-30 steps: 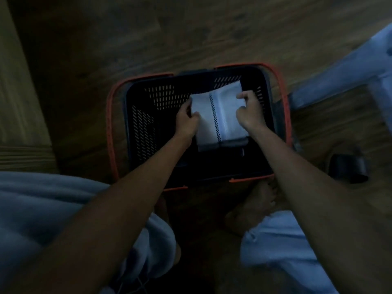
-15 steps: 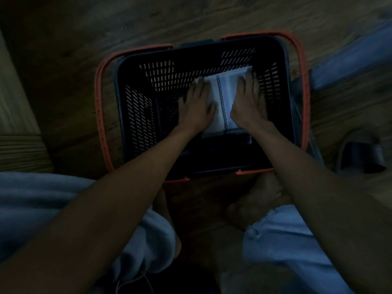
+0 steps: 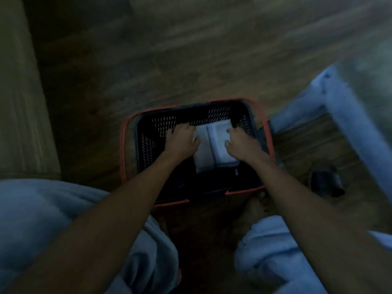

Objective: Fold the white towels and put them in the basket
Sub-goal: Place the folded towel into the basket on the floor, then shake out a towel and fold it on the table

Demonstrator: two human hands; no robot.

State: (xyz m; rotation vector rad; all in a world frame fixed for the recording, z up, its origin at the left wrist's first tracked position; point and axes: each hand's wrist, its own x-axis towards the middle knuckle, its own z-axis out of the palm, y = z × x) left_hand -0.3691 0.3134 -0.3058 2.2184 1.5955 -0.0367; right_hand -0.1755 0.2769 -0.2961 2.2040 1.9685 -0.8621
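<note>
A black plastic basket with an orange rim (image 3: 123, 145) sits on the brown wooden floor (image 3: 191, 60), just in front of the person's knees. A folded white towel with a dark dotted stripe (image 3: 219, 145) lies inside the basket, at the far right side, close to the back wall.

Both hands are down in the basket. The left hand (image 3: 182, 141) lies on the left edge of the towel with its fingers stretched out flat, so its grip is open and it just presses. The right hand (image 3: 241, 145) rests on the right side of the towel. Its fingers look a bit bent, but the picture is dark and blurry, so I cannot tell if it pinches the towel or only pushes on it.

This looks like the putting-in step: the towel is folded and is being patted into place. Next, I think both hands should let go, lift straight up so the fold stays neat, and go for another towel. No other white towel shows here.
</note>
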